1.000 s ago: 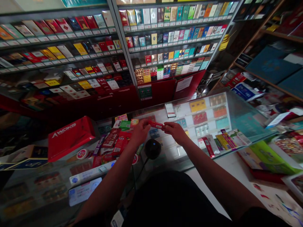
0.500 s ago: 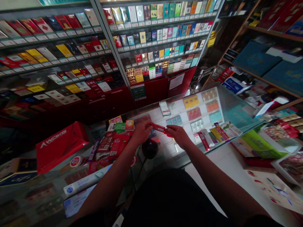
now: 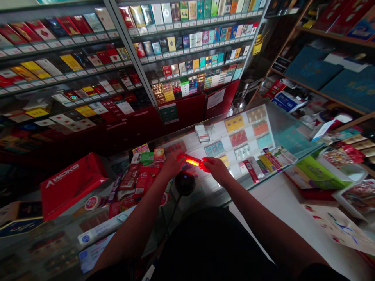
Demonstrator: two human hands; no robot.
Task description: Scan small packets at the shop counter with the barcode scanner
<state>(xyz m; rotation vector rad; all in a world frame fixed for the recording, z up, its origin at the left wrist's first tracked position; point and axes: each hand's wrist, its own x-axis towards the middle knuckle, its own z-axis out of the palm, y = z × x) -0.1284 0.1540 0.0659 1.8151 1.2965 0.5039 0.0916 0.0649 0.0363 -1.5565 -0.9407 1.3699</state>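
Observation:
A small red plastic device [image 3: 192,161] with a bright orange glowing strip along its middle is held above a glass display counter [image 3: 243,181]. My left hand [image 3: 172,164] pinches its left end, and my right hand [image 3: 215,170] grips its right end. The fingers hide both ends of the device. Just below and between my hands sits a round black dome-shaped device [image 3: 185,183] with a thin cable.
Red and green packets [image 3: 134,181] lie on the counter left of my hands, beyond a red WOKE box [image 3: 72,185]. More packets [image 3: 263,166] lie to the right. Shelves of cigarette packs [image 3: 187,47] stand behind the counter.
The red device now glows orange along its middle, where it was unlit before. My hands stay on it in nearly the same place, and the whole view has drifted slightly.

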